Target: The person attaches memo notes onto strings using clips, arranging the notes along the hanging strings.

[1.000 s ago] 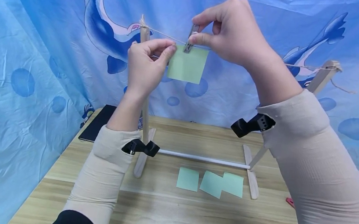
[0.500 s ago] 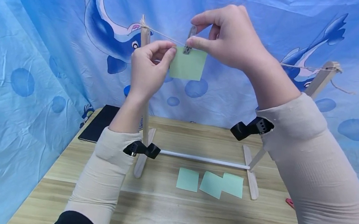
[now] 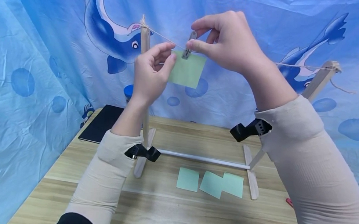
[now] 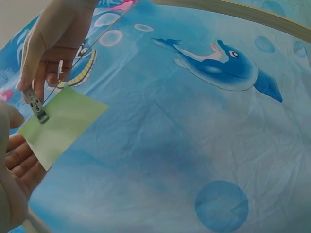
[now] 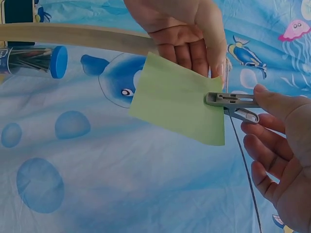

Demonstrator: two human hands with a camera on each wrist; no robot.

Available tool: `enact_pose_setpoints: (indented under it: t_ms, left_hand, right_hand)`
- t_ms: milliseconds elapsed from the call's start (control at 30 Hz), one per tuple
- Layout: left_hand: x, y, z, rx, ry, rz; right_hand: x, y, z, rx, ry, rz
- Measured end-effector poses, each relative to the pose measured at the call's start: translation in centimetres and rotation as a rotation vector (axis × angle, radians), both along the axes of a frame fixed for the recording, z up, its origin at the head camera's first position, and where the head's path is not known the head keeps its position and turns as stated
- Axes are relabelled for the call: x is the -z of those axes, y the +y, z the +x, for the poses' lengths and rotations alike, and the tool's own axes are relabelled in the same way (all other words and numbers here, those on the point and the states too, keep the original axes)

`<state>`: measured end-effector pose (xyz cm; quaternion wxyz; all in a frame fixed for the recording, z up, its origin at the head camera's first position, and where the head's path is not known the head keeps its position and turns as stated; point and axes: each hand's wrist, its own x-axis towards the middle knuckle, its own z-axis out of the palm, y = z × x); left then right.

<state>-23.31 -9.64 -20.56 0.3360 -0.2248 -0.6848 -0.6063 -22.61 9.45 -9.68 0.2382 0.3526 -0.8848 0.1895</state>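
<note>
A light green paper note [image 3: 187,70] hangs at the string, its top edge in the jaws of a grey clothespin [image 5: 233,100]. My right hand [image 3: 230,42] holds the clothespin by its handles, thumb on one arm and index finger by the other. At the note's left edge is my left hand [image 3: 152,72], its thumb and index finger apart with a gap between them. In the left wrist view, the fingers of the left hand [image 4: 22,162] lie behind the note. The string [image 3: 164,36] passes right by the clothespin.
The string runs between two wooden posts [image 3: 319,81] joined low by a white rod [image 3: 204,159]. Several pale green notes [image 3: 187,179] lie on the wooden table [image 3: 171,214]. A black flat object [image 3: 101,123], a blue-lidded jar [image 5: 36,60] and a red item [image 3: 289,202] are also there.
Both hands have come down slightly, the right one with the clothespin and note. The left thumb and index finger have parted from their pinch on the note's corner.
</note>
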Motion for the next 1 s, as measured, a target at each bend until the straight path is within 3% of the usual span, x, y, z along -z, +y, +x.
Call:
enact_pose_setpoints:
  t_ms: [100,267,333,567,767,900,1000]
  left_hand:
    - [0.4,0.1,0.1,-0.034,0.093,-0.001]
    - [1.0,0.3,0.1,-0.163,0.321,0.057]
    - [1.2,0.4,0.0,-0.212,0.372,0.093]
    - [2.1,0.1,-0.1,-0.349,0.439,0.134]
    - [3.2,0.0,0.1,-0.408,0.509,0.184]
    - [5.0,0.0,0.5,-0.413,0.55,0.191]
    - [7.1,-0.1,0.9,-0.385,0.513,0.154]
  right_hand:
    - [0.1,0.0,-0.1,-0.009,0.003,-0.001]
    - [0.1,0.0,-0.1,-0.019,-0.001,-0.008]
    - [0.1,0.0,-0.1,-0.017,-0.01,-0.012]
    - [0.5,0.4,-0.3,-0.03,-0.001,-0.078]
    - [0.9,1.1,0.1,-0.047,0.079,-0.176]
    - [2.0,2.3,0.5,-0.122,0.197,-0.269]
    - [3.0,3.4,0.7,-0.196,0.305,-0.322]
